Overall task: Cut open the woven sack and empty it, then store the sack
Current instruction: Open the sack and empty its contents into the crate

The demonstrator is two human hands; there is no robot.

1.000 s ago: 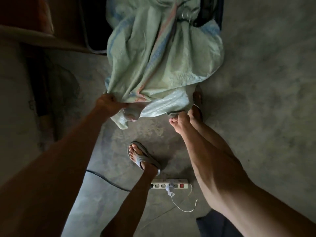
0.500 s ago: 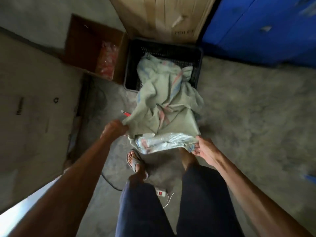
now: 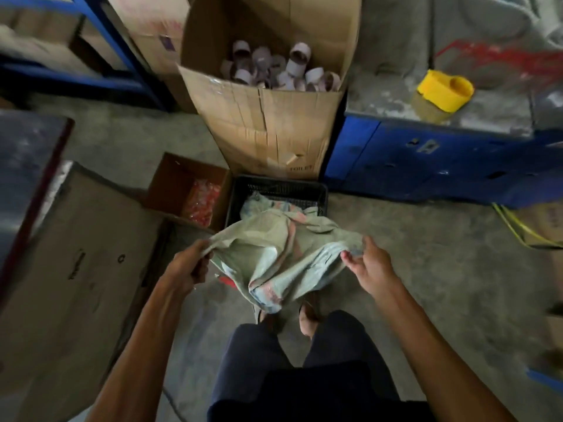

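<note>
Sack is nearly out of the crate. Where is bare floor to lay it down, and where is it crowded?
Bare concrete floor lies right of the right hand, bordered by the blue cabinet behind and yellow cord farther right. Crowded ahead and left: black crate, small carton, tall carton, big box. Left hand grips the sack.

One head-worn camera looks steeply down and forward, close above the person's arms and floor.

The sack hangs between the left hand and right hand, its far end in the crate, with the tall carton behind the crate and the small box left of it.
</note>
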